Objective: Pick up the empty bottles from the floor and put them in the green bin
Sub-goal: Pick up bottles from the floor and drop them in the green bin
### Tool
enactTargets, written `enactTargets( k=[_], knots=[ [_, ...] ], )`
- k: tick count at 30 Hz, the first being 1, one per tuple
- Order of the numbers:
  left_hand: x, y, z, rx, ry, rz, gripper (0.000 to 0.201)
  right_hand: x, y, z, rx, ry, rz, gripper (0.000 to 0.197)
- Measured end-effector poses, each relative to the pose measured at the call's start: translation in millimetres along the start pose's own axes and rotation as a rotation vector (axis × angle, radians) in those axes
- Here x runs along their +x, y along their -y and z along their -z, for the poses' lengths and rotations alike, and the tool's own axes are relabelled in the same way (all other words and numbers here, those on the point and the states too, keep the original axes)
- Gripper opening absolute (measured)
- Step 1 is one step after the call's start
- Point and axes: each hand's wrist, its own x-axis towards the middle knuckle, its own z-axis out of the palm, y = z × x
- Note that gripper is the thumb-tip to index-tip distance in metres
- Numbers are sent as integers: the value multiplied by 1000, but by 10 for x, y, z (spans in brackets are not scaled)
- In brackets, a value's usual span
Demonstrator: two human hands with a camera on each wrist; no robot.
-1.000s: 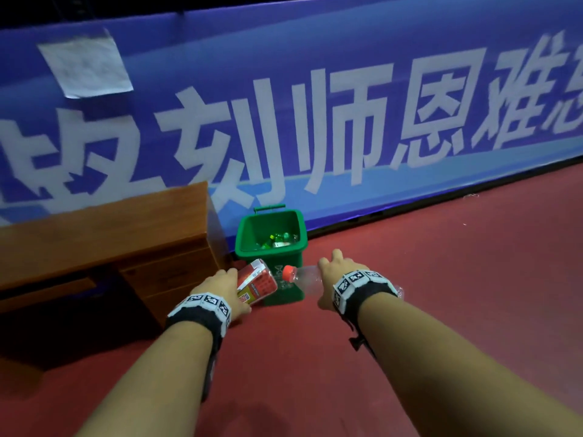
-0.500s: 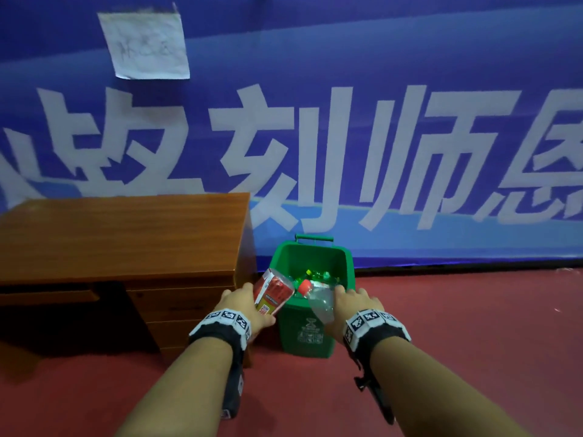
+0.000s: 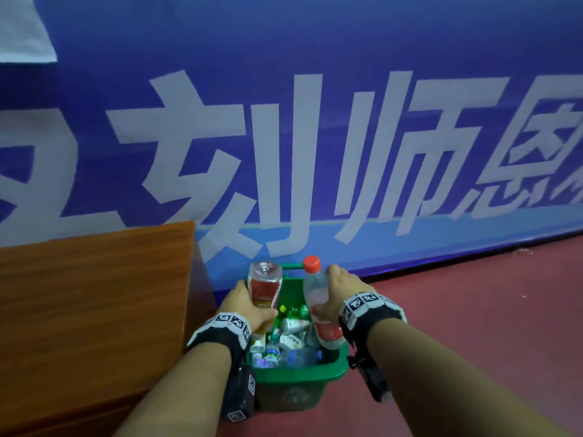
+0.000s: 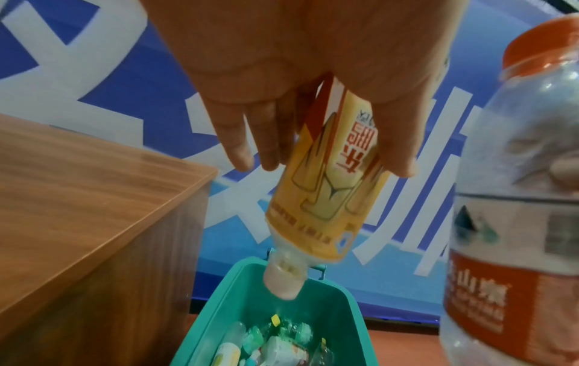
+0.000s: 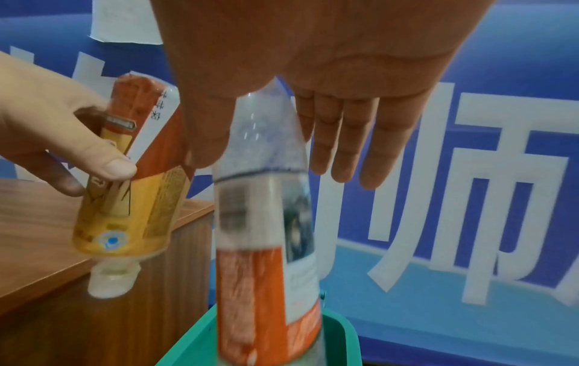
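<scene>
The green bin stands on the red floor, holding several empty bottles. My left hand pinches a red-and-yellow-labelled bottle upside down over the bin's left side. In the left wrist view its white cap points down into the bin, thumb and nearly straight fingers on either side. My right hand holds a clear water bottle with a red cap up. In the right wrist view its red-labelled lower end dips inside the bin rim, blurred.
A wooden desk stands right against the bin's left side. A blue banner with large white characters runs along the wall just behind the bin. Red floor spreads to the right.
I have come up close to the bin. Both hands moved from in front of it to above its opening; the left bottle is now tipped cap down, the right one upright.
</scene>
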Motion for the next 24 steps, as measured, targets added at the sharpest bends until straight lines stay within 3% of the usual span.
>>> enactTargets(
  k=[3,5,9,13,18,24],
  knots=[
    [567,-87,17,52,-16,18,120,666,10,78,-68,-13,40,98],
    [907,-109,99,68,-54,65,132,1109,23,192,-85,-8,71,107],
    [1366,-86,298,104,-101,155,129,1728,48,292,-114,38,83,101],
    [1616,-139,341,171,-75,160,130,1991,101,215,-146,72,122,84],
    [1793,-312,326,269,-3,45,129,2007,143,164,-166,54,105,79],
    [1750,-401,322,504,110,-182,127,1561,150,158,-137,-3,-49,76]
  ],
)
